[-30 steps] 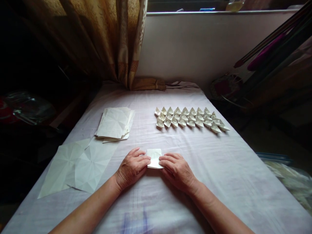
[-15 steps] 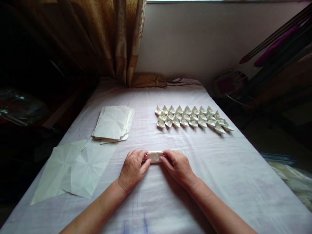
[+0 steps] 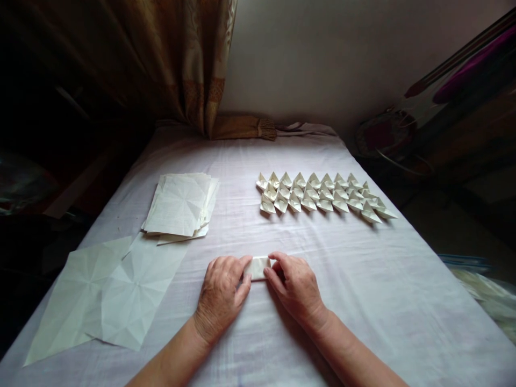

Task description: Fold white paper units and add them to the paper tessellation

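Observation:
A small folded white paper (image 3: 258, 267) lies on the white cloth-covered table (image 3: 363, 301), pressed between my two hands. My left hand (image 3: 222, 294) pinches its left end with curled fingers. My right hand (image 3: 296, 286) grips its right end, fingers bent over the top edge. The paper is now a narrow strip, partly hidden by my fingertips.
Several small folded paper boats (image 3: 322, 196) stand in rows at the back right. A stack of creased sheets (image 3: 180, 204) lies at the back left, and two loose creased sheets (image 3: 108, 293) lie at the near left. A brown curtain (image 3: 193, 64) hangs behind.
The paper went from a flat rectangle to a narrow folded strip, and both hands closed in on its ends. The view tilted down slightly.

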The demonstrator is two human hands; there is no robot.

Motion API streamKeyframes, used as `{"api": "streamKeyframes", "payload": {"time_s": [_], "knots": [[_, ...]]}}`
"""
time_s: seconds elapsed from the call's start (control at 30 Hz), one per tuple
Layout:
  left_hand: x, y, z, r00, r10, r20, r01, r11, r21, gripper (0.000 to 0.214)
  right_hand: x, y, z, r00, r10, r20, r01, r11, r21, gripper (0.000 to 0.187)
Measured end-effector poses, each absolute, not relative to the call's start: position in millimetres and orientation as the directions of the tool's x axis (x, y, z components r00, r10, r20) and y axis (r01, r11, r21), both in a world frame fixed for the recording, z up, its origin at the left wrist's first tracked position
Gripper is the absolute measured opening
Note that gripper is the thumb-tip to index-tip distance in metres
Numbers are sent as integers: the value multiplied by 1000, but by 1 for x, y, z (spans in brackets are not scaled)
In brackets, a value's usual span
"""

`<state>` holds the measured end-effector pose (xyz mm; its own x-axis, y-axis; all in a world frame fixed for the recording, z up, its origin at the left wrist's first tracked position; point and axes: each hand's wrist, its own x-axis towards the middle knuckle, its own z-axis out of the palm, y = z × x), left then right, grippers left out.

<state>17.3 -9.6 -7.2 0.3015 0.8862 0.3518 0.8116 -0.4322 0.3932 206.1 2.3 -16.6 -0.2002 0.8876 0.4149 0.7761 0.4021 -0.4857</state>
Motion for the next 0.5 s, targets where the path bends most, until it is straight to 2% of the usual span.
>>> {"api": "streamKeyframes", "payload": {"time_s": [0.1,0.2,0.5], "knots": [[17,-10,-5,318,879,356,807,-448,384,22,206,2,-15,-217,881,421,784,414,-463,10],[17,-11,-6,347,856,384,805,-481,347,23,206,2,-15,-244,877,413,791,426,-438,17],[18,-11,-10,420,829,368,789,-534,303,27,208,0,-13,-288,886,364,769,441,-463,22]]}}
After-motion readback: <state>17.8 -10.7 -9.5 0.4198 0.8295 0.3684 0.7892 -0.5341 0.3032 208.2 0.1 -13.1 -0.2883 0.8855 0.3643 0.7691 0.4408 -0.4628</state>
